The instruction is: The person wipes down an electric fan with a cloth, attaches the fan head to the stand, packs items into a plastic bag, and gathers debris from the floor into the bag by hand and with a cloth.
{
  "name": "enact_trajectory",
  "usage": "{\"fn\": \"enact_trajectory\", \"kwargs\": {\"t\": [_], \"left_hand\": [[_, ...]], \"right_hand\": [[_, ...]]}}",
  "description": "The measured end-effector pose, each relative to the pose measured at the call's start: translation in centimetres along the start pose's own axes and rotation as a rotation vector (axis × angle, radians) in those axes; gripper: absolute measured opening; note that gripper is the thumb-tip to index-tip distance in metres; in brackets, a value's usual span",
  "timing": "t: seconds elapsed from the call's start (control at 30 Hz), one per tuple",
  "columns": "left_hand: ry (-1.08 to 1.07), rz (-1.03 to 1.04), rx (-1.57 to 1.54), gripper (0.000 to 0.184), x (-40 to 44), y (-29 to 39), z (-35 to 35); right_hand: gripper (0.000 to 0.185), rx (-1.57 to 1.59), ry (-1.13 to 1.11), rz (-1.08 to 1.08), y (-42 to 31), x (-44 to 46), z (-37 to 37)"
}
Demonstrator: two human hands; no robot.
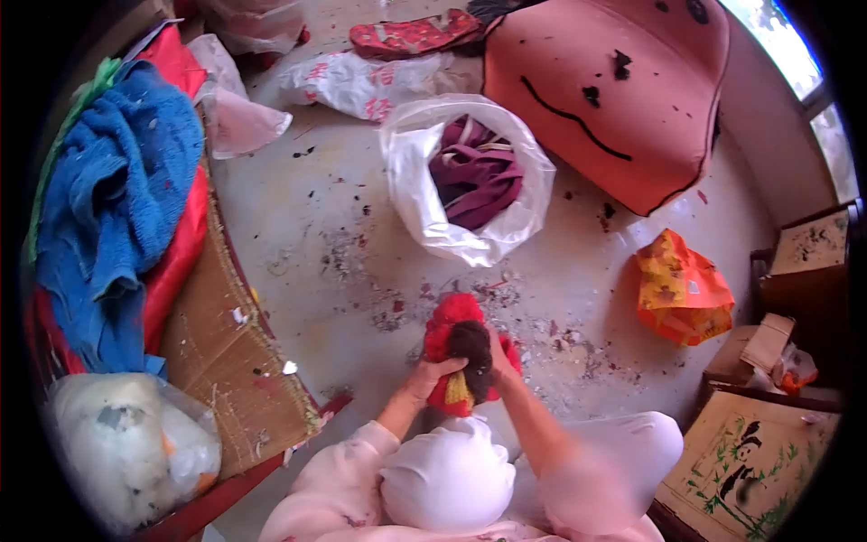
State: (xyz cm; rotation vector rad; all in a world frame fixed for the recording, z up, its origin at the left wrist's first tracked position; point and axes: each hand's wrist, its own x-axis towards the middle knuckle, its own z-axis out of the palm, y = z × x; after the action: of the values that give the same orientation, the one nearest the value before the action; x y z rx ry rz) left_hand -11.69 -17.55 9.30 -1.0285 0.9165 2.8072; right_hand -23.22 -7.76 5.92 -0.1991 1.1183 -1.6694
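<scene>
Both left hand (437, 376) and right hand (499, 356), curled closed, grip a fuzzy red item (444, 332), long axis running forward.

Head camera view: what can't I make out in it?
All in the head view:
Red fluffy item: what it is; left hand and right hand cover part.
White bag: its inside bottom, under purple cloth.
Panda picture: lower part, cut off by the edge.
Floor scraps: too small to identify.
</scene>
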Motion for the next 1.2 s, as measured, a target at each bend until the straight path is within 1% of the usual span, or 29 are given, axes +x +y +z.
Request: {"fn": "enact_trajectory", "kwargs": {"t": [0.03, 0.07, 0.1, 0.17, 0.2, 0.27, 0.3, 0.33, 0.4, 0.43, 0.47, 0.5, 0.53, 0.57, 0.6, 0.67, 0.7, 0.73, 0.83, 0.87, 0.97, 1.0, 1.03, 1.07, 1.1, 1.13, 1.17, 1.2], "left_hand": [[0.004, 0.027, -0.026, 0.052, 0.0, 0.5, 0.4], [0.061, 0.194, 0.038, 0.051, 0.2, 0.9, 1.0], [0.117, 0.225, 0.078, 0.050, 0.4, 1.3, 0.5], [0.220, 0.275, 0.157, 0.050, 1.4, 1.5, -1.5], [0.249, 0.337, 0.265, 0.052, 1.9, 1.5, -3.7], [0.471, 0.366, 0.323, 0.054, 2.2, 3.4, -7.6], [0.566, 0.383, 0.071, 0.053, 2.0, 4.2, -10.5], [0.650, 0.450, -0.031, 0.052, 1.6, 4.9, -14.0], [0.810, 0.606, -0.217, 0.050, 0.9, 6.5, -21.1], [1.070, 0.690, 0.075, 0.056, 0.5, 7.0, -21.0], [1.385, 0.693, 0.367, 0.064, 0.1, 7.4, -20.9], [1.698, 0.414, 0.739, 0.079, -0.3, 7.8, -21.2], [1.731, 0.189, 0.926, 0.088, 0.3, 6.9, -20.7], [1.739, -0.041, 1.108, 0.098, 1.0, 6.2, -20.1], [1.663, -0.062, 1.223, 0.103, 1.0, 6.2, -19.9], [1.601, -0.111, 1.231, 0.103, 1.6, 6.9, -19.7], [1.572, -0.135, 1.236, 0.103, 1.6, 7.7, -19.0], [1.606, -0.155, 1.247, 0.108, 1.6, 7.8, -19.7], [1.592, 0.202, 1.107, 0.112, 2.1, 5.8, -28.0], [1.485, 0.244, 0.939, 0.112, 2.1, 6.1, -29.1], [1.411, 0.069, 1.067, 0.109, 2.1, 8.2, -26.9], [1.490, 0.083, 1.162, 0.096, 3.1, 7.7, -25.6], [1.465, 0.139, 1.269, 0.079, 3.7, 7.4, -22.5], [1.330, 0.378, 1.416, 0.063, 4.5, 6.2, -21.3], [1.195, 0.455, 1.429, 0.054, 6.2, 4.9, -21.1], [1.076, 0.587, 1.446, 0.055, 6.9, 3.9, -19.4], [0.954, 0.470, 1.226, 0.058, 7.0, 4.1, -16.0], [0.921, 0.556, 1.205, 0.058, 6.9, 3.8, -13.0]], "right_hand": [[0.038, -0.235, -0.012, -0.072, 0.4, 0.2, -0.1], [0.042, -0.322, -0.095, -0.184, 0.4, 0.8, -0.5], [0.047, -0.410, -0.177, -0.296, 0.0, 1.4, -0.5], [0.052, -0.227, -0.119, 0.082, 0.0, 2.7, 0.5], [0.054, -0.138, -0.088, 0.270, -0.3, 3.1, 0.9], [0.056, -0.224, -0.088, 0.302, -1.2, 2.9, 1.9], [0.057, -0.269, -0.090, 0.318, -1.5, 2.8, 2.2], [0.055, -0.177, -0.067, 0.357, -1.4, 2.5, 2.2], [0.053, -0.289, 0.004, 0.368, -0.1, 2.0, 0.1], [0.051, -0.345, 0.041, 0.374, 0.8, 1.8, -1.1], [0.050, -0.333, 0.075, 0.382, 1.8, 1.5, -2.2], [0.049, -0.323, 0.110, 0.392, 2.4, 1.2, -2.8], [0.048, -0.314, 0.146, 0.406, 2.9, 0.9, -3.5], [0.045, -0.308, 0.170, 0.413, 3.4, 0.7, -4.2], [0.042, -0.302, 0.195, 0.418, 2.8, 0.3, -4.1], [0.036, -0.334, 0.252, 0.394, 1.9, -0.3, -3.9], [0.037, -0.359, 0.257, 0.394, 2.2, -0.6, -4.4], [0.038, -0.385, 0.257, 0.393, 2.7, -0.8, -5.5], [0.037, -0.400, 0.288, 0.368, 4.5, -1.4, -7.8], [0.036, -0.394, 0.291, 0.368, 4.5, -1.4, -8.1], [0.034, -0.400, 0.287, 0.381, 5.5, -1.2, -8.1], [0.033, -0.404, 0.281, 0.387, 6.0, -1.2, -7.7], [0.033, -0.412, 0.277, 0.389, 6.4, -1.0, -7.3], [0.032, -0.444, 0.235, 0.368, 7.0, -0.6, -7.2], [0.032, -0.477, 0.195, 0.350, 8.2, -0.1, -7.0], [0.031, -0.509, 0.154, 0.333, 9.0, 0.0, -6.7], [0.031, -0.498, 0.120, 0.329, 8.6, 0.1, -5.9], [0.031, -0.487, 0.087, 0.328, 7.1, 0.3, -4.8]]}}
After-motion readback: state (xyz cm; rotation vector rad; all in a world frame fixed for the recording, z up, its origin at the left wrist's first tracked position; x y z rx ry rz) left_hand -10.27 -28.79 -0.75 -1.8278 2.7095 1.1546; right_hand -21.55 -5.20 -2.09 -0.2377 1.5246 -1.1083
